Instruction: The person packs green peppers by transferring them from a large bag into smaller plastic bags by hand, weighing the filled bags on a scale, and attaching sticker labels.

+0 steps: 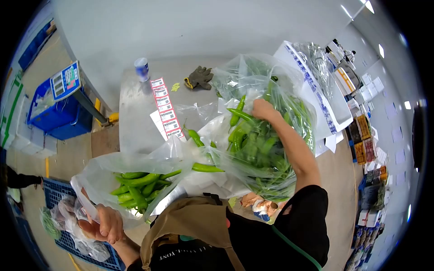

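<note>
My right hand is closed on a long green pepper at the mouth of a large clear plastic bag. That bag is packed with green peppers, some seen only through the film. At lower left, my left hand has its fingers curled at the edge of a second, smaller clear bag and grips it. A pile of green peppers lies in this smaller bag. Between the two bags lie a few loose peppers, one pointing to the right.
On the metal table are a strip of red-bordered labels, a dark work glove and a blue-and-white cup. A white foam box stands at the right. A scale display and blue crate are at left.
</note>
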`<state>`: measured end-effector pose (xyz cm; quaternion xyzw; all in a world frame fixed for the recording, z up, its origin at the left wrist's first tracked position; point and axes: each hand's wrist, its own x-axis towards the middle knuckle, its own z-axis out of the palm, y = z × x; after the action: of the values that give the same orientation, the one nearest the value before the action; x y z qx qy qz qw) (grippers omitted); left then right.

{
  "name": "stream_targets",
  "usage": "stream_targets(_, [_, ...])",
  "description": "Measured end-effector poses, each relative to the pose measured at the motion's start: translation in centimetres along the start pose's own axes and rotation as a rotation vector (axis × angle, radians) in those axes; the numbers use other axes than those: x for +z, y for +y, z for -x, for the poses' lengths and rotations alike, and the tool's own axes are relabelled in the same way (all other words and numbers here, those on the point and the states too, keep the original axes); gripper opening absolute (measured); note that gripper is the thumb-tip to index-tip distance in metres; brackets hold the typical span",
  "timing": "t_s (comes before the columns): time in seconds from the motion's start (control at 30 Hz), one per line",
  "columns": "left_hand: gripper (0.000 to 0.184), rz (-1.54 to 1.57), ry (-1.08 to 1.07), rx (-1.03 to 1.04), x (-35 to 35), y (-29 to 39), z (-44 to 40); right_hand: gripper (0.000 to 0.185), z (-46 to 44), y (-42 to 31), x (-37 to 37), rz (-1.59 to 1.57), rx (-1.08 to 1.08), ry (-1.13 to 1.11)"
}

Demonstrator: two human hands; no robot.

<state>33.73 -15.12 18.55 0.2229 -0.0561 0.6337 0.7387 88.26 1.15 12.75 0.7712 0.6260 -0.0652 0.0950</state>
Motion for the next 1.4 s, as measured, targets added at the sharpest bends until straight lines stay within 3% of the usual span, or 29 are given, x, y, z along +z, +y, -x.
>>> stream_targets(0.2, [0.068,0.087,-0.065,-0.061,-1.6,-0.2,-1.4,0.033,5.2,-2.3,-2.0,0.468,-0.122,-0.367])
stream_targets(0.3, [0.069,0.132,-0.080,-0.112,-2.1,-0.7,-2.5,0.038,5.1,-2.8,-1.9,0.439,-0.172,-0.373])
stream_targets(0.33, [0.070,0.143,-0.078,-0.123,-2.2,-0.9,-2.7,0.057,4.2,-3.1,-1.9,0.319,-0.146,-0.534])
stream_targets(0.43, [0.070,0.133,-0.089,-0.133,-2.4,-0.7,-3.2,0.080,2.9,-4.0,0.3,0.313,-0.231,-0.278])
stream_targets(0.53, [0.049,0.126,-0.110,-0.181,-2.4,-0.1,-3.5,0.096,1.9,-5.6,2.9,0.716,-0.374,-0.281])
stream_targets(0.63, [0.037,0.077,-0.105,-0.157,-2.1,0.3,-3.6,0.099,0.6,-5.3,6.6,0.550,-0.560,-0.457])
stream_targets(0.77, [0.034,0.069,-0.142,-0.109,-2.5,0.8,-3.3,0.085,1.0,-5.8,8.3,0.738,-0.627,-0.294])
stream_targets(0.8, [0.039,0.055,-0.123,-0.107,-2.3,0.8,-3.3,0.074,1.8,-5.7,8.3,0.796,-0.722,-0.187])
stream_targets(1.0, [0.056,0.016,-0.089,-0.100,-2.0,0.3,-2.9,0.048,1.0,-4.3,10.1,0.696,-0.912,-0.052])
stream_targets(1.1, [0.064,0.027,-0.122,-0.072,-2.0,0.3,-2.6,0.047,0.0,-3.8,9.4,0.646,-1.061,-0.029])
stream_targets(1.23, [0.070,-0.001,-0.088,-0.005,-1.3,0.2,-2.2,0.056,-2.0,-3.6,9.6,0.573,-1.000,-0.199])
stream_targets(1.4, [0.066,-0.089,-0.044,0.019,-0.1,0.4,-1.2,0.059,-0.1,-4.8,9.9,0.649,-0.938,-0.152])
